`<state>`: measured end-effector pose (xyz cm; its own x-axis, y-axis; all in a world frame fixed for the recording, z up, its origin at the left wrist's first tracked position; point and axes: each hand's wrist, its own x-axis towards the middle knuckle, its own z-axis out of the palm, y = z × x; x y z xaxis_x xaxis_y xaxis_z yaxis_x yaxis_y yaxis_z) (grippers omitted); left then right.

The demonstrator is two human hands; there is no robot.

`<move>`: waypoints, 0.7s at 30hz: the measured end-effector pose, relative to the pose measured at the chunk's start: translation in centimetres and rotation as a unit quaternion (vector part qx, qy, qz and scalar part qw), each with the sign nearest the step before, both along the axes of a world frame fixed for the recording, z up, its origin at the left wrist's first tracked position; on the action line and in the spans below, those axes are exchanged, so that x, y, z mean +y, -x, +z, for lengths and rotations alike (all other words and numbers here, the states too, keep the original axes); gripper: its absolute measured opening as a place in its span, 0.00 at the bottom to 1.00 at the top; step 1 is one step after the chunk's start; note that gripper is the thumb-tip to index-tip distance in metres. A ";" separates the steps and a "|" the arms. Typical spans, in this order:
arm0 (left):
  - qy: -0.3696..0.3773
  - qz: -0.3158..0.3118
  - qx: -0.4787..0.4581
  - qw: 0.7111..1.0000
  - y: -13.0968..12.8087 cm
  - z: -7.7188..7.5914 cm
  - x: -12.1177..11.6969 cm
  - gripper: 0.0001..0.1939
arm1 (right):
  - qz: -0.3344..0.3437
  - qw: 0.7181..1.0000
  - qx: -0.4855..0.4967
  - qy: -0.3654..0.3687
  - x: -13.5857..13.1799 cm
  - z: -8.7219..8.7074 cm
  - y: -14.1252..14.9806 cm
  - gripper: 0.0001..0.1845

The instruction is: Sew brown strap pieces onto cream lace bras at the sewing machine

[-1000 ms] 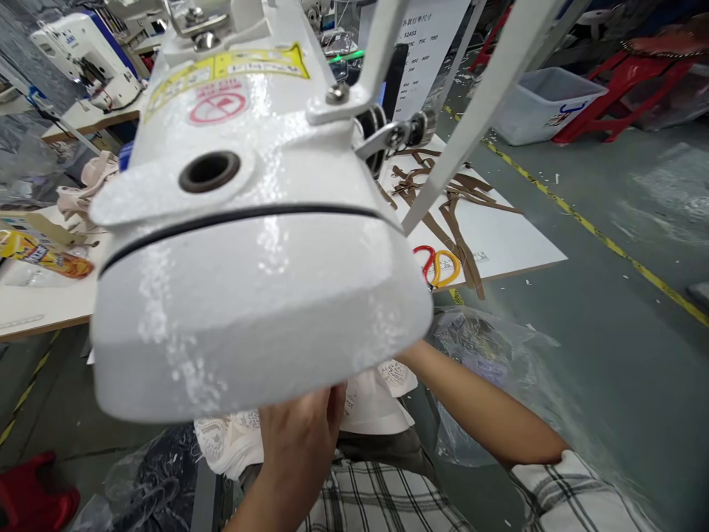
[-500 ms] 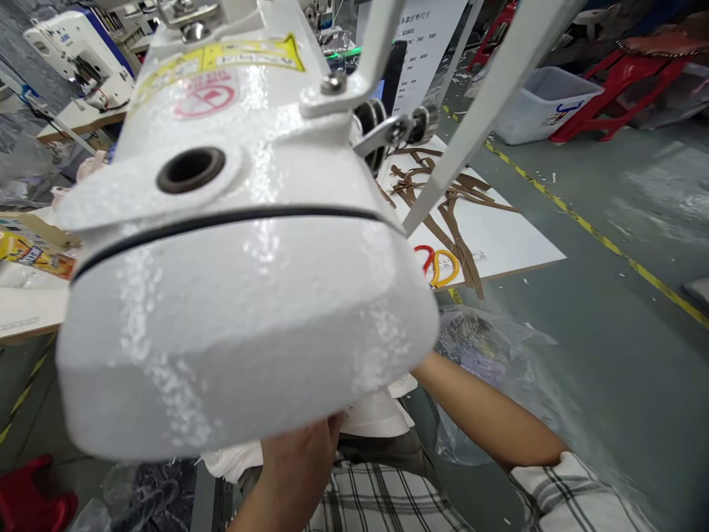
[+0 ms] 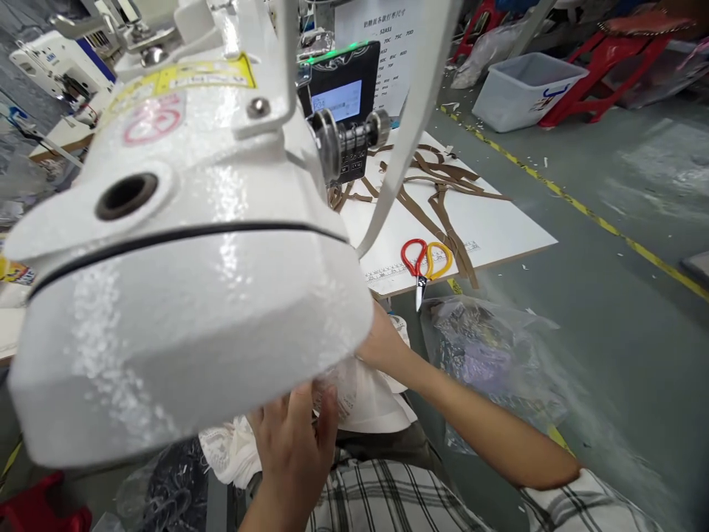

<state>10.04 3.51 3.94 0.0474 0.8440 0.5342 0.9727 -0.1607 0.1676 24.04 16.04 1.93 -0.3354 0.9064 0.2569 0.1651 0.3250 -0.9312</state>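
A white sewing machine head (image 3: 193,325) fills the left and middle of the head view and hides the needle area. Beneath its lower edge, my left hand (image 3: 296,443) grips a white lace-trimmed garment (image 3: 377,403), thumb and fingers at the cloth, the fingertips partly hidden. More of the white lace cloth (image 3: 233,447) bunches to the left of that hand. My right hand (image 3: 382,340) reaches in from the right at the garment's far side. The machine head covers its fingers, so their pose cannot be seen.
Red-and-yellow-handled scissors (image 3: 424,262) lie at the white tabletop's (image 3: 509,229) front edge, blades jutting past it. Brown straps (image 3: 443,214) spread behind them. A control panel (image 3: 340,103) stands beside the machine. A clear plastic bag (image 3: 481,355) hangs or lies below; a plastic bin (image 3: 521,96) sits beyond.
The view has shifted, so the machine head sits farther left and the scissors and panel show fully. More of my left hand, right wrist and the garment is visible.
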 end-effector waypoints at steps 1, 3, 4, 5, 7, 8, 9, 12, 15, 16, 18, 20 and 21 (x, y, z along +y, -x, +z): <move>-0.001 0.006 -0.027 1.000 0.2 -0.3 -0.1 0.22 | 0.008 1.000 0.021 0.021 -0.5 -0.5 -0.3 0.13; 0.019 0.029 -0.116 0.993 0.6 -0.9 -0.1 0.22 | 0.030 0.996 0.050 0.065 -1.6 -1.1 -0.9 0.13; 0.038 0.044 -0.180 0.982 0.7 -1.1 0.0 0.21 | 0.042 0.994 0.053 0.081 -2.1 -1.3 -1.1 0.12; 0.063 0.060 -0.252 0.964 0.8 -1.3 0.1 0.20 | 0.052 0.993 0.054 0.091 -2.5 -1.4 -1.3 0.11; 0.115 0.093 -0.384 0.911 0.9 -1.6 0.4 0.19 | 0.063 0.992 0.053 0.091 -3.2 -1.3 -1.4 0.10; 0.139 0.108 -0.432 0.884 0.9 -1.7 0.6 0.19 | 0.065 0.993 0.050 0.087 -3.5 -1.2 -1.4 0.10; 0.160 0.123 -0.465 0.862 0.9 -1.8 0.8 0.21 | 0.065 0.993 0.047 0.082 -3.7 -1.1 -1.3 0.09; 0.185 0.148 -0.516 0.823 1.1 -2.3 1.4 0.24 | 0.057 0.995 0.044 0.071 -3.9 -0.9 -0.9 0.08; 0.163 0.140 -0.555 0.804 1.3 -2.9 1.6 0.22 | 0.053 0.995 0.057 0.055 -3.9 -0.9 -0.8 0.06; 0.155 0.138 -0.561 0.802 1.3 -3.2 1.6 0.21 | 0.053 0.995 0.062 0.049 -4.0 -0.9 -0.8 0.06; 0.148 0.137 -0.562 0.802 1.4 -3.6 1.7 0.19 | 0.056 0.995 0.071 0.039 -4.0 -0.8 -1.1 0.05; 0.150 0.133 -0.564 0.801 1.5 -4.1 1.8 0.20 | 0.058 0.995 0.078 0.033 -4.1 -0.8 -1.3 0.04; 0.153 0.130 -0.569 0.798 1.5 -4.3 1.8 0.20 | 0.058 0.995 0.080 0.032 -4.1 -0.7 -1.5 0.05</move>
<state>8.52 5.32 -0.32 -0.5188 0.8457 -0.1252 0.1576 0.2386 0.9582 25.51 11.93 1.21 -0.3989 0.8800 0.2578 -0.0214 0.2720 -0.9620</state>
